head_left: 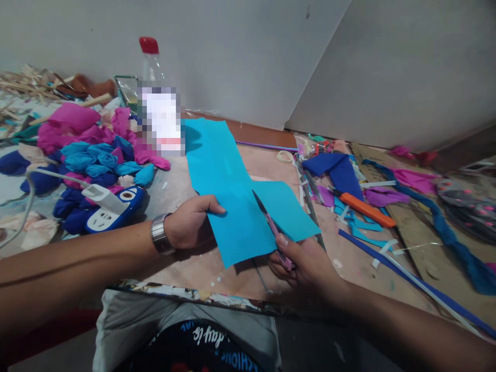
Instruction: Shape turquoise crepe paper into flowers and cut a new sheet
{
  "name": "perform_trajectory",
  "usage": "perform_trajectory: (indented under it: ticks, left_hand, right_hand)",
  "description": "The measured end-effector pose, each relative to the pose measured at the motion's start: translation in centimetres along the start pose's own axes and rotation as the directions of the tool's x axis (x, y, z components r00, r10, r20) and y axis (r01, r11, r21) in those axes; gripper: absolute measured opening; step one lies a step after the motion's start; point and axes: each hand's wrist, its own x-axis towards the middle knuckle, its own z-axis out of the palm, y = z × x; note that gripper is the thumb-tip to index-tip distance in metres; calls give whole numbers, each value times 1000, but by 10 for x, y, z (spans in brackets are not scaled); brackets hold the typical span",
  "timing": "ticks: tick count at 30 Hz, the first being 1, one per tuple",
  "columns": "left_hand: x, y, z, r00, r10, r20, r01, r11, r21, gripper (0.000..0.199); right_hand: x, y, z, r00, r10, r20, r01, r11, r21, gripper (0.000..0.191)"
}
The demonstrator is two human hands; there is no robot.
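A sheet of bright blue paper [228, 186] is held above the table, its left edge pinched in my left hand [191, 219], with the thumb on top and the fingers underneath. My right hand [300, 258] grips a pair of pink-handled scissors [271, 222]. Their dark blade lies over the paper along a cut, pointing away from me. To the right of the blade, a partly cut flap of the same paper spreads outward over my right hand's side. The lower blade is hidden beneath the sheet.
On the left lie rolled blue and pink crepe paper pieces [96, 155] and a blue-white power strip [112, 206] with a plugged-in charger. Behind stands a red-capped bottle [151, 57]. At right are an orange utility knife [366, 209], paper scraps and a dark blue strip [387, 258].
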Motion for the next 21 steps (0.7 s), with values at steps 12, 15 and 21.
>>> perform_trajectory:
  ticks: [12,15,21]
  left_hand:
    - [3,0,9,998,68,15,-68,997,-21,58]
    - [2,1,7,997,66,-28,-66,998,1,57]
    - [1,3,3,999,45,-23,-44,999,29,49]
  right_hand:
    - [7,2,-4,996,-35,77,32,999,41,54]
    - [9,3,-7,993,-32,113,30,999,15,61]
    - [7,3,-8,990,-61,125,58,998,28,63]
